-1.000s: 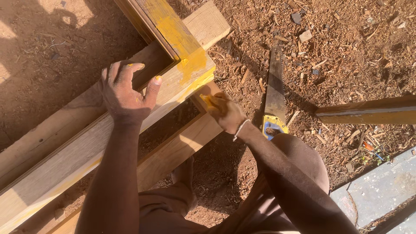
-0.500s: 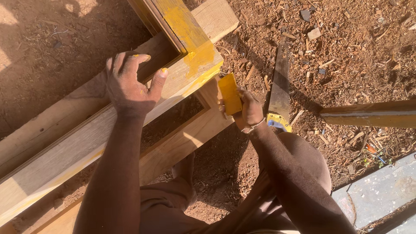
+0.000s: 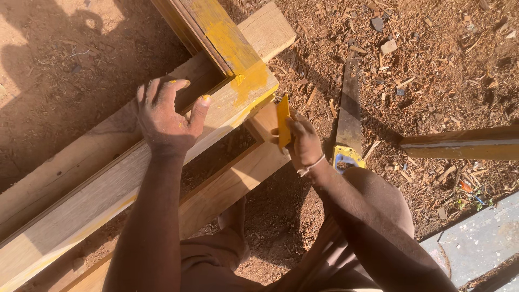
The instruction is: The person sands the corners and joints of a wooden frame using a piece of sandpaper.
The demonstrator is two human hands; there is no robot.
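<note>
Right hand (image 3: 304,143) holds scraper (image 3: 283,120) beside frame (image 3: 227,103) edge.

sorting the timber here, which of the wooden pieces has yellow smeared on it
The wooden frame corner joint under the left hand carries yellow smears; the separate brown beam lying at right shows none.

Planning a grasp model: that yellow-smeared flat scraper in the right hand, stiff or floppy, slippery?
The scraper looks thin and flat, held straight, so probably stiff and light. Yellow filler coats it and the right hand fingertips, so likely slippery.
</note>
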